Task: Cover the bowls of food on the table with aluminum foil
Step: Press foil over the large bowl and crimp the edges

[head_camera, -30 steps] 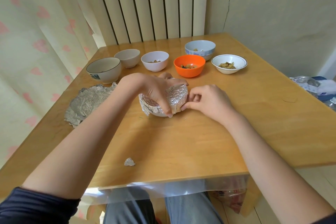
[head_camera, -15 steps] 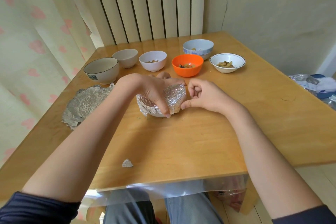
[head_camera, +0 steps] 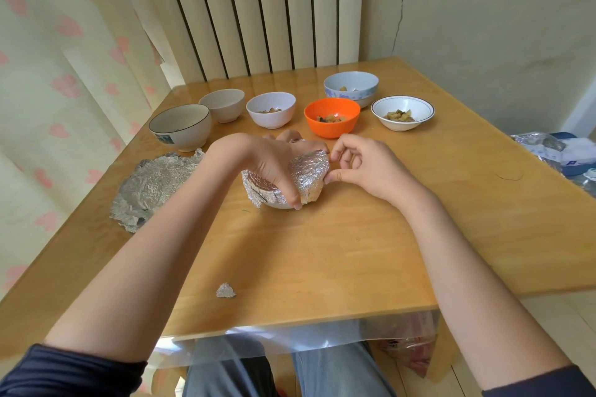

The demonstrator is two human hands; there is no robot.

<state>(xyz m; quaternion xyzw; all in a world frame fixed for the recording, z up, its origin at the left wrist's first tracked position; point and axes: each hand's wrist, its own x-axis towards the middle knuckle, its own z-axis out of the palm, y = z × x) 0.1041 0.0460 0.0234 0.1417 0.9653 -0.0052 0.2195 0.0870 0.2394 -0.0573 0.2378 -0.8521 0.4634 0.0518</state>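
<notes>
Risk: crinkled silver foil (head_camera: pixel 311 171) tearing on white bowl (head_camera: pixel 280 203) if over-pressed. Left hand (head_camera: pixel 274 167) clamped over foil; right hand (head_camera: pixel 361 167) curled just beside, thumb touching foil.

Crinkled, shiny aluminium foil (head_camera: pixel 309 171) wrapped over white glazed bowl (head_camera: pixel 280 203) at table centre. Second crumpled, duller foil sheet (head_camera: pixel 151 184) flat near left edge; small foil scrap (head_camera: pixel 225 290) near front edge. Smooth, satin-finished light wooden table (head_camera: pixel 354 251) under clear glossy plastic film (head_camera: pixel 290 337) overhanging front edge. Glossy orange plastic bowl (head_camera: pixel 332 118) and smooth white glazed bowls toward far edge.
</notes>
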